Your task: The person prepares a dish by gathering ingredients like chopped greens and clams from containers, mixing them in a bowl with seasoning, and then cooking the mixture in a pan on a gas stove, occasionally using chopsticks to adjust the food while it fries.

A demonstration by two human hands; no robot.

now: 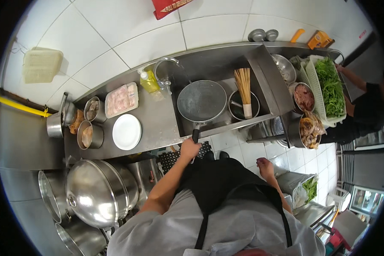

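Note:
A grey frying pan [202,101] sits over the sink basin, its black handle pointing toward me. My left hand [190,149] is wrapped round that handle at the counter's front edge. The pan's inside looks dull grey with pale specks. My right hand [266,167] hangs at my right side, fingers loosely bent and apart, with nothing visible in it. Beside the pan, a round metal pot [254,112] stands in the sink with a bamboo brush [243,90] upright in it. The curved faucet [164,64] rises behind the pan's left side.
Left on the counter are a white plate [126,132], a tray of pale raw meat [122,100], metal pots [90,135] and a yellow soap bottle [149,81]. At right, a basket of greens [330,87] stands near another person [369,104]. A large steel dome [96,194] fills the lower left.

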